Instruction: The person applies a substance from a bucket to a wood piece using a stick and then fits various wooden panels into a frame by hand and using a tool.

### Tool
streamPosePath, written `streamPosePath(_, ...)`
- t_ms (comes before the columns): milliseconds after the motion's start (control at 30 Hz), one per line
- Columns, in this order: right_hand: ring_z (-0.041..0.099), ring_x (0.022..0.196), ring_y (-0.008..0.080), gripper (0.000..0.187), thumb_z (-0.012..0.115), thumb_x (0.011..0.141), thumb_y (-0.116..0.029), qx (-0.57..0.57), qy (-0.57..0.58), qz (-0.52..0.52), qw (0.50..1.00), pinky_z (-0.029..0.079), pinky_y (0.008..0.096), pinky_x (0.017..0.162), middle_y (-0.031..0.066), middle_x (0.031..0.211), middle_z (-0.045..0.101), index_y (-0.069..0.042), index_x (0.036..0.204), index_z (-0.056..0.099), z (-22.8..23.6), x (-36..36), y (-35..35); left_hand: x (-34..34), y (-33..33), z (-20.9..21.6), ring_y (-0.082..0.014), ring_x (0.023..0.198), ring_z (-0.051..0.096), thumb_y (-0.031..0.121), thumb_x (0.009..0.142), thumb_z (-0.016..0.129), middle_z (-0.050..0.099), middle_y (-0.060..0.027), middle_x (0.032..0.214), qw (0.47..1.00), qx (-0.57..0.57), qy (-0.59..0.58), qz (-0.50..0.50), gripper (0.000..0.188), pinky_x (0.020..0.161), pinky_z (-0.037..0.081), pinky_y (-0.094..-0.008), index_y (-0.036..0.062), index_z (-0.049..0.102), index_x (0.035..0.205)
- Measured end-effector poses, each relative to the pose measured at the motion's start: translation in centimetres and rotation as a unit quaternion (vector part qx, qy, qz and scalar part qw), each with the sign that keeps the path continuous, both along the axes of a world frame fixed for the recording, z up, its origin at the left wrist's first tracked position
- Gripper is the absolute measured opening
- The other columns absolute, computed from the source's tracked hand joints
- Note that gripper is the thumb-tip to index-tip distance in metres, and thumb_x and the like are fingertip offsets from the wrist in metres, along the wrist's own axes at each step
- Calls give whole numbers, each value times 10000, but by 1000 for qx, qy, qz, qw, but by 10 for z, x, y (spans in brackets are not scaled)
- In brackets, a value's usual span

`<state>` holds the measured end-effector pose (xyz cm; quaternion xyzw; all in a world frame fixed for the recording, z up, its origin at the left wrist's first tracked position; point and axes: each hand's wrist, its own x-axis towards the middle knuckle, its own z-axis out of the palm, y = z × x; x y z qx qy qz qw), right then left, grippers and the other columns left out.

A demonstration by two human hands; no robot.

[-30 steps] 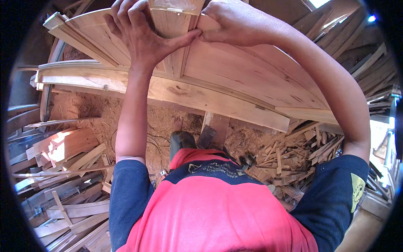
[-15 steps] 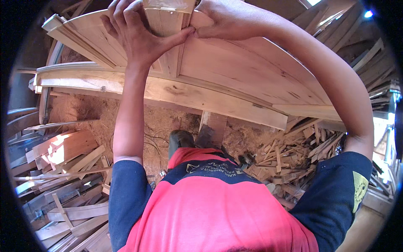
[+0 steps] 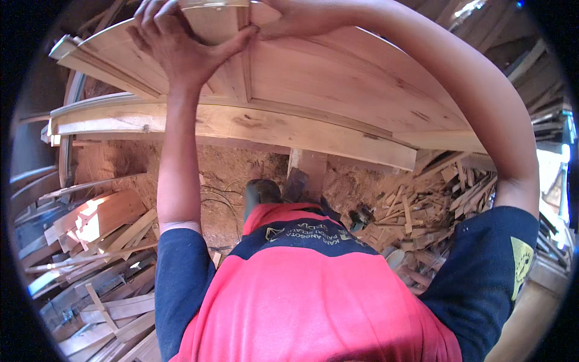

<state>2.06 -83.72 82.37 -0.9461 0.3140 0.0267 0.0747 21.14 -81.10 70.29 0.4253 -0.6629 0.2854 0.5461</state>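
Note:
A pale wooden panelled piece point(image 3: 344, 84), like a door, lies across the upper part of the view with raised frame strips. My left hand point(image 3: 181, 51) rests on it, fingers spread and bent, thumb stretched right over the middle upright strip point(image 3: 232, 84). My right hand point(image 3: 301, 18) comes in from the right, its thumb meeting the left thumb at that strip; its other fingers are cut off by the upper edge. Between the hands sits a pale wooden block-like part point(image 3: 214, 21), mostly outside the view, so its kind is unclear.
A long wooden beam point(image 3: 271, 127) runs along the near side of the panelled piece. Heaped offcuts point(image 3: 422, 211) lie on the sawdust-covered floor point(image 3: 163, 163) at right. Stacked boards and scraps point(image 3: 114, 301) fill the left. More planks point(image 3: 531, 72) lean at the far right.
Both hands and the block-like part between them sit slightly further left and higher in the view. The panelled piece and beam also appear shifted a little upward.

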Motion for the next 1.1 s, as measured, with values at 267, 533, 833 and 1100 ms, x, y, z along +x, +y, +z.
streamPosePath(267, 689, 907, 385, 429, 722, 794, -382, -78, -77, -65, 992, 550, 454, 810, 250, 935, 699, 9, 969, 696, 23, -34, 33, 7, -4, -6, -328, 1133, 475, 679, 465, 887, 519, -136, 1133, 999, -17, -33, 7, 985, 1014, 327, -486, 50, 487, 1109)
streamPosePath(533, 651, 968, 405, 288, 567, 907, -321, 170, -113, -336, 920, 522, 518, 839, 192, 985, 683, -102, 1081, 634, -200, -168, 229, 8, -6, -4, -349, 1198, 452, 625, 461, 926, 471, -148, 1213, 998, -28, -50, 19, 1056, 1052, 379, -486, 7, 451, 1173)
streamPosePath(833, 633, 1036, 441, 605, 651, 846, -490, 286, -154, -424, 845, 533, 523, 866, 245, 1176, 626, -106, 1296, 525, -434, -168, 391, -122, 39, 50, -330, 1101, 595, 501, 705, 852, 613, -126, 1207, 970, -75, -214, -91, 781, 1008, 430, -527, 33, 504, 1224)
streamPosePath(1100, 666, 990, 367, 617, 678, 782, -562, 333, -155, -500, 784, 524, 491, 814, 195, 1051, 685, -101, 1188, 615, -394, -231, 411, -198, 34, 58, -125, 490, 538, 327, 798, 827, 620, 8, 600, 971, 107, -204, -69, 332, 451, 418, -270, 88, 642, 660)
